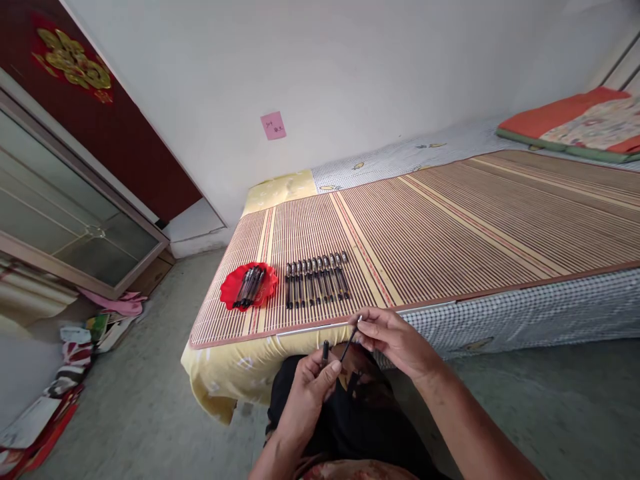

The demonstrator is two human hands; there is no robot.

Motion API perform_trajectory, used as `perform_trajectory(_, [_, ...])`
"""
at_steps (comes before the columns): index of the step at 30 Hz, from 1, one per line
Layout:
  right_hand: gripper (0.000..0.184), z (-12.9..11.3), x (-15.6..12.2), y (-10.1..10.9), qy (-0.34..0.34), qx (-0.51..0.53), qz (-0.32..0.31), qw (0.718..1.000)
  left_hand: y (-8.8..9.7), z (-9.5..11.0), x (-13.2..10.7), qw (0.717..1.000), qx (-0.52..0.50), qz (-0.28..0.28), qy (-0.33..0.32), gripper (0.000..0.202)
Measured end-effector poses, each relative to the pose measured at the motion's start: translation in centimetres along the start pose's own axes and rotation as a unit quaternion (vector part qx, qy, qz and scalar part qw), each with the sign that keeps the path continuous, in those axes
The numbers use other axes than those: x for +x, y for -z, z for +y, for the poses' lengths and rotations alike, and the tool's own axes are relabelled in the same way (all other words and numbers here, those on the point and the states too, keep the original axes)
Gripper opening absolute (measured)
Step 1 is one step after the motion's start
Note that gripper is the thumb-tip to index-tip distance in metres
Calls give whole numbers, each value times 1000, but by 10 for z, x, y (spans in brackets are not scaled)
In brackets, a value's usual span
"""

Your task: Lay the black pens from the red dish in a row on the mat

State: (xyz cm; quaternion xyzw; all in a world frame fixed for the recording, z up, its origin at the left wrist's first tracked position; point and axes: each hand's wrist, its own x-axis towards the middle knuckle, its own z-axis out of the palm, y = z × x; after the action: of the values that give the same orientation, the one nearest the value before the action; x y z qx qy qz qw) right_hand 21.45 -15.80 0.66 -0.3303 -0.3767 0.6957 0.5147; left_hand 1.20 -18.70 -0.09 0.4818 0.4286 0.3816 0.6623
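Note:
Just in front of the bed's edge, my left hand (311, 387) is closed around a short black pen part (325, 352), whose top sticks up past the fingers. My right hand (395, 337) pinches the upper end of a thin dark pen refill (350, 344). The refill slants down to my left thumb; its lower end is hidden there. On the mat beyond my hands, several capped black pens (316, 281) lie side by side in a row. To their left, a red scalloped dish (227, 291) holds a bundle of dark pens (250, 287).
A striped bamboo mat (450, 233) covers the bed, over a yellow cloth (220, 373) and a checked sheet (540, 320). Folded bedding (570, 123) lies at the far right. A glass-doored cabinet (85, 207) stands left. A pink note (273, 125) is on the wall.

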Motion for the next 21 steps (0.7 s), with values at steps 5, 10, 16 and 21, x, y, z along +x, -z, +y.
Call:
perform_trajectory(5, [25, 0, -2, -3, -8, 33, -26, 999, -5, -3, 1, 996, -78, -20, 30, 44])
perform_trajectory(10, [24, 5, -1, -14, 27, 6, 18, 999, -11, 1, 2, 999, -6, 50, -14, 43])
perform_trajectory(16, [30, 5, -3, -23, 63, -49, 61, 995, -16, 6, 3, 999, 2, 42, -2, 42])
perform_trajectory(21, [35, 8, 2, -24, 92, -74, 114, 986, -17, 4, 4, 1000, -12, 2, 14, 42])
